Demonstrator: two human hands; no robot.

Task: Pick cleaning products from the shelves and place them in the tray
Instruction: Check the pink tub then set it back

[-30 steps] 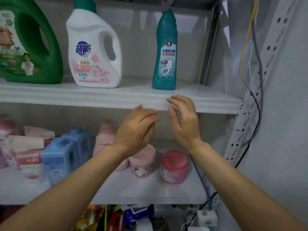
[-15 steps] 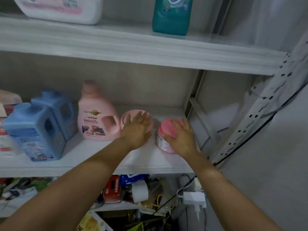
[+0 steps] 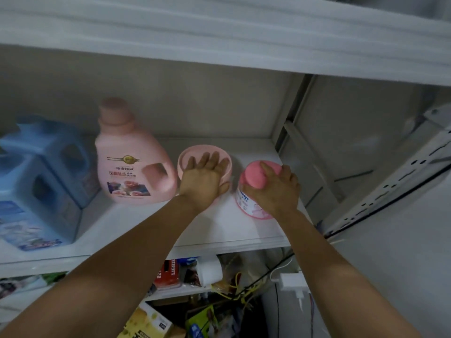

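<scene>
- The left grip (image 3: pixel 204 182) lies over the pale pink jar (image 3: pixel 189 154), fingers spread and fairly straight across its lid, thumb down the near side.
- The right grip (image 3: pixel 274 191) is curled round the pink-lidded jar (image 3: pixel 246 203), fingers over the lid.
- Both jars stand on the middle shelf (image 3: pixel 136 225), near each other but apart.
- The pink detergent bottle (image 3: pixel 131 162) stands just left of the pale pink jar.
- Farther left are what look like two blue jugs (image 3: pixel 36 186), blurred.
</scene>
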